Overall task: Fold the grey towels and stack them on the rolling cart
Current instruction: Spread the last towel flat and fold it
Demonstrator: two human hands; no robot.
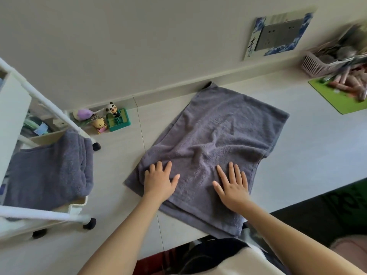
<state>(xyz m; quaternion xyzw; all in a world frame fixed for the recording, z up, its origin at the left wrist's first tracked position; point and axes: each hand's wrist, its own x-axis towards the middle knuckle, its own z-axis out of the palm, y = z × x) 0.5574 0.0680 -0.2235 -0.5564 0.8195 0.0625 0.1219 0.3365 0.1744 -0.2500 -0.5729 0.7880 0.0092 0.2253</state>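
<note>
A grey towel [214, 133] lies folded double on the pale table [297, 167], wrinkled across its middle, with its near edge hanging over the table front. My left hand [158, 181] presses flat on the towel's near left part, fingers spread. My right hand [232, 185] lies flat on the near right part, fingers straight. A second grey towel [49, 171], folded, rests on a shelf of the white rolling cart [35, 214] at the left.
Small toy figures [111, 119] stand by the wall behind the cart. A pink basket [317, 64] and a green mat [337, 98] with pens sit at the far right. A wall socket [280, 35] is above the table. Dark floor lies beyond the table's right edge.
</note>
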